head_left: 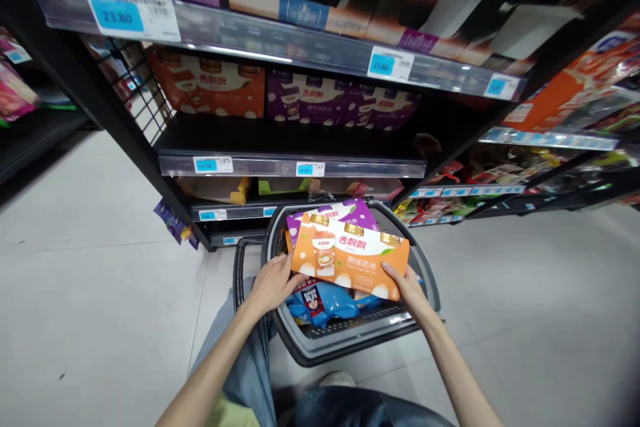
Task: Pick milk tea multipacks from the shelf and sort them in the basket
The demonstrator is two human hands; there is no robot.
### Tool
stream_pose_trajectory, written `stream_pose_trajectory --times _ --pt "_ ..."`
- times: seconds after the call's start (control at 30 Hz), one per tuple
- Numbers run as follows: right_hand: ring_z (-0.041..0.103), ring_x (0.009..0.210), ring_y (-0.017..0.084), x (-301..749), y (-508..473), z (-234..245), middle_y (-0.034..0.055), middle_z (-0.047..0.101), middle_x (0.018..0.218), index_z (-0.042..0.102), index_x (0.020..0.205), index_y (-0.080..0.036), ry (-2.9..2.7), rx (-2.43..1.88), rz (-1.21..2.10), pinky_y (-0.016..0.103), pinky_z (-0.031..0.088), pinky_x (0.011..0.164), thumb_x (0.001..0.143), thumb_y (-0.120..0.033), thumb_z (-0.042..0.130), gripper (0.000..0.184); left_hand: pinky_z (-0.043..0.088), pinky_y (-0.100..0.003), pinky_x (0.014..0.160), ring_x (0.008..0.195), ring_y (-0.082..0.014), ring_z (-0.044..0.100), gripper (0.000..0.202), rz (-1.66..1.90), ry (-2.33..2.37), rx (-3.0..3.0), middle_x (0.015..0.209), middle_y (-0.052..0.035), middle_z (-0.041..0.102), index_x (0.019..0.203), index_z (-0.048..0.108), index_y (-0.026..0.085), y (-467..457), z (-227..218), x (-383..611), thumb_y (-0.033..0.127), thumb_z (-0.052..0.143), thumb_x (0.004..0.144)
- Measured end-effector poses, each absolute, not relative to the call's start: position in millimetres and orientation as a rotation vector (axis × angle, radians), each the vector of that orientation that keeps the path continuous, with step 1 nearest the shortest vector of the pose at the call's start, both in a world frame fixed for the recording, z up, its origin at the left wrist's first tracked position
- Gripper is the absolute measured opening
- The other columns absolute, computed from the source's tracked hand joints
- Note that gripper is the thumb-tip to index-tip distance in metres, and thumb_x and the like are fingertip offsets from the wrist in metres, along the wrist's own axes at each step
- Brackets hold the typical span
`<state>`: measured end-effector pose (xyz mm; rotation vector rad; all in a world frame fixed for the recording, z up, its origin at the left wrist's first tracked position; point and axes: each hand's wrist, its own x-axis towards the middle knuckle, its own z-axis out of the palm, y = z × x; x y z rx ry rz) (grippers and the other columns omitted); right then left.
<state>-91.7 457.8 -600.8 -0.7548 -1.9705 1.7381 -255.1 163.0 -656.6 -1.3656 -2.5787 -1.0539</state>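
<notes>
Between my hands is an orange milk tea multipack point(357, 260), tilted and held over the shopping basket point(345, 345). My left hand point(274, 283) grips its lower left corner, thumb on the printed face. At the right end my right hand point(411, 288) is closed on the pack, with its thumb in front and the other fingers mostly hidden behind. A purple milk tea multipack point(367, 213) lies behind the orange one, partly covered by it. In the basket below shows a blue plastic food bag point(333, 300); the orange pack hides much of what else is in there.
A black store shelf point(235, 137) rises just beyond the basket. It carries more orange packs point(215, 90) and purple packs point(305, 99), with price tags along the edges. The basket's black handle point(240, 267) hangs at the left. My knees are close below.
</notes>
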Motion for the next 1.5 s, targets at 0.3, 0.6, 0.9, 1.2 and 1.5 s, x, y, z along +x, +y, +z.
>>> stream_pose_trajectory --times 0.3,0.6,0.9,1.2,1.5 --pt "0.07 0.106 0.034 -92.1 455.7 -597.9 0.0105 0.073 0.114 0.065 0.107 -0.021 -1.961 -0.73 1.791 0.04 0.061 0.087 0.068 -0.052 0.082 0.053 0.049 -0.042 0.089 0.105 -0.0302 0.06 0.043 -1.039 -2.571 -1.368 0.111 -0.0127 0.064 0.131 0.047 0.018 161.5 -655.1 -252.5 0.048 0.042 0.1" --pt "0.068 0.108 0.035 -94.2 455.0 -598.9 0.0127 0.073 0.115 0.065 0.108 -0.018 -1.986 -0.741 1.787 0.044 0.059 0.092 0.068 -0.054 0.082 0.056 0.046 -0.045 0.096 0.111 -0.0307 0.057 0.04 -1.011 -2.567 -1.401 0.122 -0.014 0.062 0.132 0.048 0.019 160.6 -654.3 -250.3 0.042 0.047 0.099" --pt "0.066 0.113 0.036 -98.5 453.0 -598.7 0.0147 0.07 0.122 0.06 0.115 -0.017 -1.958 -0.642 1.848 0.045 0.059 0.093 0.069 -0.055 0.081 0.063 0.044 -0.044 0.099 0.115 -0.0298 0.056 0.043 -1.092 -2.616 -1.382 0.124 -0.013 0.062 0.134 0.051 0.02 156.9 -646.8 -248.3 0.045 0.043 0.1" --pt "0.064 0.117 0.037 -101.6 457.6 -602.9 0.0159 0.068 0.125 0.063 0.11 -0.016 -1.965 -0.534 1.858 0.047 0.056 0.096 0.071 -0.057 0.079 0.059 0.046 -0.04 0.101 0.118 -0.0275 0.057 0.046 -1.116 -2.632 -1.375 0.125 -0.0124 0.063 0.136 0.053 0.019 159.2 -646.7 -252.4 0.045 0.041 0.1" --pt "0.062 0.12 0.036 -101.9 457.6 -601.3 0.0167 0.065 0.129 0.057 0.121 -0.016 -1.946 -0.459 1.908 0.047 0.056 0.096 0.073 -0.056 0.078 0.066 0.05 -0.035 0.096 0.113 -0.0256 0.062 0.043 -1.057 -2.505 -1.373 0.124 -0.011 0.066 0.134 0.056 0.02 164.6 -672.3 -266.7 0.042 0.042 0.099"
